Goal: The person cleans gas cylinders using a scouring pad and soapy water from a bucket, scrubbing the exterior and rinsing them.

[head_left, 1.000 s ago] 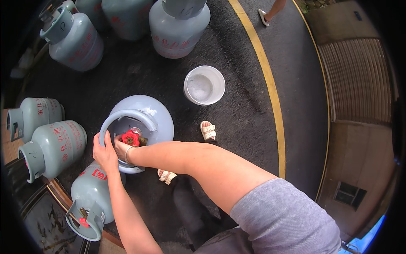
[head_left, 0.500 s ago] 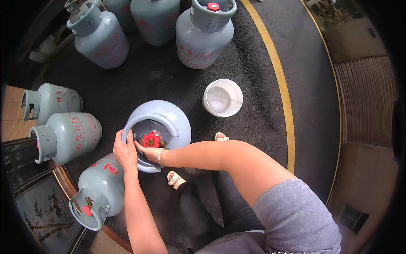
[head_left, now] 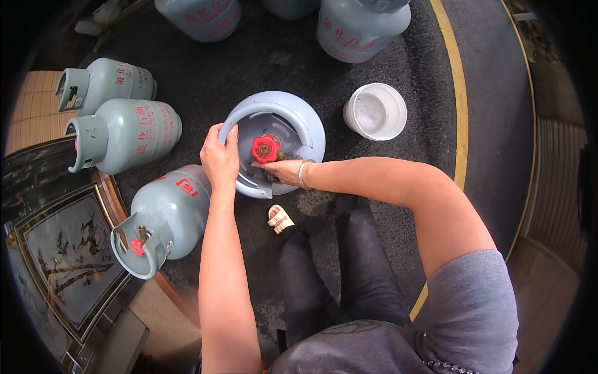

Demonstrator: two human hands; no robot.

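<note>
A grey-blue gas cylinder (head_left: 311,112) stands upright in front of me, with a ring-shaped collar round its red valve knob (head_left: 265,148). My left hand (head_left: 220,161) is closed on the left side of the collar, thumb over the rim. Inside the collar, just below the knob, my right hand (head_left: 283,171) is curled round a dark, fuzzy scouring pad (head_left: 272,177). The pad is partly hidden by the fingers. A bracelet circles my right wrist.
A white bucket (head_left: 375,112) with cloudy liquid stands to the right of the cylinder. Several other cylinders are around: one lying cylinder (head_left: 171,209) close on the left, more farther left and upright ones at the far side. A yellow line (head_left: 461,93) runs along the asphalt at right.
The view has shifted, so the things sit higher and farther right. My right hand has moved from the collar's left inner wall to just below the valve. My left hand keeps holding the collar.
</note>
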